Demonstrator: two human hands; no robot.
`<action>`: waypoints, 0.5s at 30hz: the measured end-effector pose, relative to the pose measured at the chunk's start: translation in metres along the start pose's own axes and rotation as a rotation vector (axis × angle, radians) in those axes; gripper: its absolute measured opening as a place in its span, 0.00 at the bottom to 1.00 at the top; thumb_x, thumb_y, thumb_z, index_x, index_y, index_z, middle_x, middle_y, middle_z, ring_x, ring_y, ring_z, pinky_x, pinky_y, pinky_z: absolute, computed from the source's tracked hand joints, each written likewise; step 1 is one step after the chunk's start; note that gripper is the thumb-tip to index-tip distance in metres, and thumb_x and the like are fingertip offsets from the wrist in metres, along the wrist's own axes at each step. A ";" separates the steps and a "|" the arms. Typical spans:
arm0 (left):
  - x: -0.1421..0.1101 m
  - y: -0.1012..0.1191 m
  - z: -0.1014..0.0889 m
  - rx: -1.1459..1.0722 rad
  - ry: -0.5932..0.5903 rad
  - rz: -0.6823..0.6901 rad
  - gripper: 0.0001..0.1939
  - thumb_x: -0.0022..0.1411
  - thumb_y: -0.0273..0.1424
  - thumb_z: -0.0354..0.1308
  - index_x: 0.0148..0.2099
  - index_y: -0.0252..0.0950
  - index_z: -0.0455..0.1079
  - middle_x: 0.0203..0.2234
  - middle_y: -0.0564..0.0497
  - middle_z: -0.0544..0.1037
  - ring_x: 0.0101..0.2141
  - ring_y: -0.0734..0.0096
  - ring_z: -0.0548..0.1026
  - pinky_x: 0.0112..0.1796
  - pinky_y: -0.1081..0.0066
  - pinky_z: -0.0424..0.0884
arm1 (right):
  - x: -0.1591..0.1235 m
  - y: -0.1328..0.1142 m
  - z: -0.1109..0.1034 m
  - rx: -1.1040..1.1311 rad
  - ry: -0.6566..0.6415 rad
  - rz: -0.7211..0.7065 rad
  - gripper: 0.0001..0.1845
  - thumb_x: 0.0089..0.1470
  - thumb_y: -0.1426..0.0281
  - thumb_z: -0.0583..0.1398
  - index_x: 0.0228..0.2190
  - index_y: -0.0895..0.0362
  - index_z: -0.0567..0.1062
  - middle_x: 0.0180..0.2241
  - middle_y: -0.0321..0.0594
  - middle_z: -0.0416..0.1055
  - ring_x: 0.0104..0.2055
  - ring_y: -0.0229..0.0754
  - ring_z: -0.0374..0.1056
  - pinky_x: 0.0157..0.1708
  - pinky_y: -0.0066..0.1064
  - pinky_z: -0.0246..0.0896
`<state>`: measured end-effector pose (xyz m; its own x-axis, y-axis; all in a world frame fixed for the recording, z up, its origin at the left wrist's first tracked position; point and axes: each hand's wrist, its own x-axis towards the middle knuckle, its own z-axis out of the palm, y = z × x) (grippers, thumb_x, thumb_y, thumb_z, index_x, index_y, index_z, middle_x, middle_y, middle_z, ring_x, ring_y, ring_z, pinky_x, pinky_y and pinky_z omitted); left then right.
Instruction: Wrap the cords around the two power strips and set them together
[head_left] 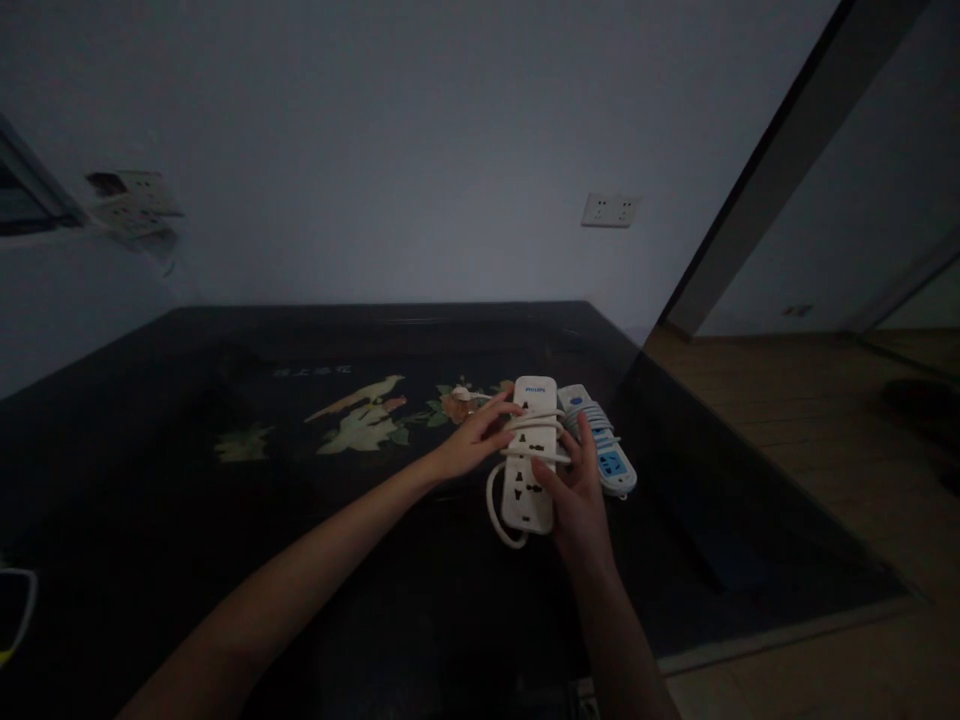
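A white power strip (528, 515) with its own cord (536, 424) wrapped around its middle is held upright over the dark tabletop. A loop of the cord hangs at its lower left. My right hand (581, 500) grips the strip from the right, thumb across its front. From the left, my left hand (474, 440) presses its fingers on the strip's edge and the wrapped cord. The cord's plug (461, 394) shows just beyond the left hand. Next to the right hand lies a second power strip (616, 474), white with blue sockets, bound by a grey cord (589, 417).
The glossy black tabletop (360, 570) carries a bird-and-flower picture (360, 428) and meets the wall behind. A wall socket (609, 210) is above its back right; more sockets (139, 205) are at left. Wooden floor (765, 410) lies to the right.
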<state>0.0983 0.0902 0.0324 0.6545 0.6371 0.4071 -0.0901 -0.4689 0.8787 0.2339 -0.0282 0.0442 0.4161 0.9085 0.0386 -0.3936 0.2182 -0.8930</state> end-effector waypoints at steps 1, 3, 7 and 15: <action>-0.003 0.000 0.000 -0.027 0.009 0.008 0.16 0.62 0.37 0.56 0.52 0.44 0.68 0.64 0.47 0.56 0.65 0.56 0.49 0.61 0.51 0.44 | 0.000 -0.001 -0.001 0.000 -0.003 0.004 0.53 0.40 0.72 0.67 0.63 0.42 0.49 0.63 0.43 0.55 0.51 0.50 0.69 0.44 0.41 0.70; -0.007 -0.003 -0.001 -0.071 0.008 0.014 0.15 0.62 0.37 0.56 0.52 0.44 0.68 0.65 0.48 0.53 0.65 0.56 0.48 0.61 0.50 0.45 | 0.000 -0.002 -0.004 -0.003 0.002 0.018 0.54 0.39 0.72 0.67 0.63 0.40 0.49 0.64 0.42 0.53 0.51 0.50 0.69 0.42 0.40 0.71; -0.012 -0.005 -0.001 -0.142 -0.063 -0.007 0.16 0.63 0.38 0.56 0.53 0.44 0.68 0.67 0.47 0.49 0.66 0.55 0.43 0.61 0.51 0.45 | 0.004 -0.001 -0.011 0.014 -0.016 0.087 0.52 0.39 0.73 0.67 0.62 0.42 0.53 0.64 0.42 0.54 0.54 0.51 0.66 0.43 0.42 0.71; -0.018 -0.003 0.008 -0.269 0.014 -0.087 0.26 0.64 0.39 0.53 0.63 0.44 0.56 0.62 0.45 0.60 0.62 0.56 0.57 0.61 0.53 0.49 | 0.001 0.001 -0.005 0.045 -0.063 0.018 0.42 0.42 0.72 0.66 0.59 0.47 0.61 0.60 0.42 0.61 0.56 0.50 0.65 0.52 0.47 0.64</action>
<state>0.0930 0.0749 0.0203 0.6579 0.6775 0.3289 -0.2309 -0.2342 0.9444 0.2379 -0.0286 0.0412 0.3568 0.9328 0.0518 -0.4375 0.2158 -0.8729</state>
